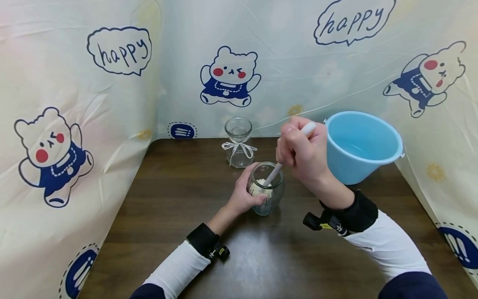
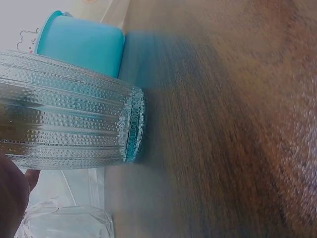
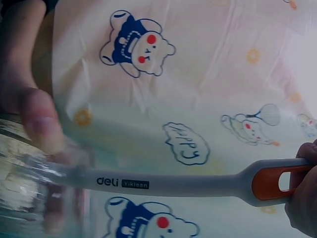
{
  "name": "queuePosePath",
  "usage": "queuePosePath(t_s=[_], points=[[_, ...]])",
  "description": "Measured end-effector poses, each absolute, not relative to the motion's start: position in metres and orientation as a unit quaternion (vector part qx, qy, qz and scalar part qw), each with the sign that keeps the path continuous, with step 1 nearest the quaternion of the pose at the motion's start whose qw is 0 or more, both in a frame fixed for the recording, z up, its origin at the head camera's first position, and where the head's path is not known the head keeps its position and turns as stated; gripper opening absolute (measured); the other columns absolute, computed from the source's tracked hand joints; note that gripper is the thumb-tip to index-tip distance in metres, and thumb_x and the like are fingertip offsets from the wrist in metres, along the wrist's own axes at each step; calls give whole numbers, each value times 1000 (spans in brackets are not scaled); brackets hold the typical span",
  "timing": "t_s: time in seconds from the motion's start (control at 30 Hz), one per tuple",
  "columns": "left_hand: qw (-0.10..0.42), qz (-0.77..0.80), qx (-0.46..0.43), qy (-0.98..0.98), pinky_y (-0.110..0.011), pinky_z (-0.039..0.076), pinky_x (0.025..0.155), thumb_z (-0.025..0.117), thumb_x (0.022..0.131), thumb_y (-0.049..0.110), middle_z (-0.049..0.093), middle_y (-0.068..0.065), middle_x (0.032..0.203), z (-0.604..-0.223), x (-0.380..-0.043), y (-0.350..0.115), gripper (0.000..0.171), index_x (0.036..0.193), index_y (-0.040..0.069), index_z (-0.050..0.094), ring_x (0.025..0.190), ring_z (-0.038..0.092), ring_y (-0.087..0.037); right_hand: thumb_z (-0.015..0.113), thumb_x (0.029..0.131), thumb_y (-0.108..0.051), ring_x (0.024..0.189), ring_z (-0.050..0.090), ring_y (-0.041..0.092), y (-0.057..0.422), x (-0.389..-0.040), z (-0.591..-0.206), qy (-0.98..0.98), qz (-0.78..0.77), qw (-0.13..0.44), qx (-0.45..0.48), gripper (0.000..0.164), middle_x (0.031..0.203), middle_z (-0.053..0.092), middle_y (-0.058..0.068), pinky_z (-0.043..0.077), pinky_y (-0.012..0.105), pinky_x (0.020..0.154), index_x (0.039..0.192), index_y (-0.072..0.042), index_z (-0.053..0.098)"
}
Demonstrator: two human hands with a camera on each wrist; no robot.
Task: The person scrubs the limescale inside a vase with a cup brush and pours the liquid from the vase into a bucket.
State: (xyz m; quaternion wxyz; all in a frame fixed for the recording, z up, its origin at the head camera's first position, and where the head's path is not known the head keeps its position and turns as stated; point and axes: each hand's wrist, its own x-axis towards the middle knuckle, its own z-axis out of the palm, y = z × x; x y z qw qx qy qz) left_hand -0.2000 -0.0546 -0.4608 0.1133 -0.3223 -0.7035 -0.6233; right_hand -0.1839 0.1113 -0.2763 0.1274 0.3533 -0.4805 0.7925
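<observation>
In the head view my left hand [image 1: 242,194] grips a clear glass jar [image 1: 266,207] around its side, and the jar stands on the table. My right hand [image 1: 307,150] is curled round the end of a bottle brush [image 1: 275,172] with a pale grey handle. The brush slants down through the jar's mouth, its cream-coloured head inside the glass. Lettering and an orange part show on the brush handle [image 3: 198,185] in the right wrist view. The left wrist view shows the jar's ribbed, dotted wall [image 2: 74,116], with the jar's base near the tabletop.
A glass vase [image 1: 239,154] with a white ribbon bow stands behind the jar. To the right is a light blue bucket [image 1: 347,168]. The brown wooden table [image 1: 179,182] meets a printed cloth backdrop [image 1: 179,74] at the back and sides.
</observation>
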Motion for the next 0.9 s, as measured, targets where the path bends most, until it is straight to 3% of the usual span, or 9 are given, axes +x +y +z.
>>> queuePosePath(t_s=[0.17, 0.3, 0.4, 0.47, 0.77, 0.9], points=[[120, -619, -327, -704, -52, 48, 104, 72, 84, 69, 57, -35, 133, -461, -201, -55, 103, 141, -12, 46, 118, 55, -53, 48, 93, 0, 30, 27, 17, 116, -183, -267, -457, 803, 123, 362, 37, 40, 33, 5, 21, 30, 33, 58, -3, 36], [112, -622, -325, -703, -63, 45, 103, 80, 82, 47, 57, -33, 134, -461, -200, -56, 90, 141, -12, 47, 119, 55, -53, 45, 94, 0, 30, 29, 18, 116, -183, -273, -482, 794, 97, 358, 37, 41, 34, 6, 23, 32, 33, 58, -2, 37], [106, -626, -321, -703, -67, 44, 103, 81, 74, 27, 57, -33, 134, -460, -200, -56, 85, 141, -12, 47, 120, 55, -52, 44, 95, 0, 30, 31, 19, 116, -184, -275, -503, 784, 82, 353, 37, 42, 35, 6, 23, 32, 34, 58, -3, 39], [106, -627, -321, -701, -66, 44, 103, 81, 72, 23, 57, -33, 134, -464, -202, -56, 85, 141, -11, 47, 121, 55, -52, 45, 95, -1, 30, 30, 18, 117, -184, -273, -505, 784, 80, 351, 38, 42, 34, 5, 22, 32, 34, 57, -3, 39], [113, -614, -318, -714, -43, 45, 110, 82, 73, 43, 59, -18, 141, -500, -221, -56, 91, 148, 3, 48, 127, 56, -36, 47, 96, -5, 31, 30, 21, 120, -188, -266, -544, 768, 67, 330, 39, 42, 35, 7, 20, 33, 34, 57, -4, 39], [114, -611, -313, -718, -47, 44, 110, 81, 74, 47, 59, -17, 141, -502, -220, -55, 91, 148, 4, 49, 127, 56, -35, 50, 98, -9, 34, 38, 23, 117, -191, -276, -617, 720, 92, 306, 39, 43, 41, 7, 31, 34, 36, 60, -3, 43]])
